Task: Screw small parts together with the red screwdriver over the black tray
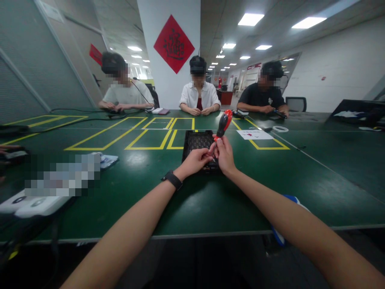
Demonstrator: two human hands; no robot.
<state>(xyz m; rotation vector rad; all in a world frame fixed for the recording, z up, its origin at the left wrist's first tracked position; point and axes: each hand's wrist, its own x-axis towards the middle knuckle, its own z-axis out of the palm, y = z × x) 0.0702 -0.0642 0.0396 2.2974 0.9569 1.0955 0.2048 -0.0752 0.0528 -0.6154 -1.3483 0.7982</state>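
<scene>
A red and black screwdriver [224, 123] stands tilted, handle up, with its shaft pointing down to the left. My right hand [225, 155] is closed around the shaft just below the handle. Beside it, my left hand [196, 161] is pinched near the screwdriver's lower end; whatever sits between those fingertips is too small to make out. Under both hands lies a black open case [187, 146] with a patterned, dark inside. My hands cover much of its near part. A dark band circles my left wrist.
Yellow tape outlines [132, 134] mark the green table [135, 212]. A white sheet [255, 134] and a white ring [280, 129] lie to the right. Across the table sit three people. At left is a large white object [45, 204], partly pixelated, and cables run behind it.
</scene>
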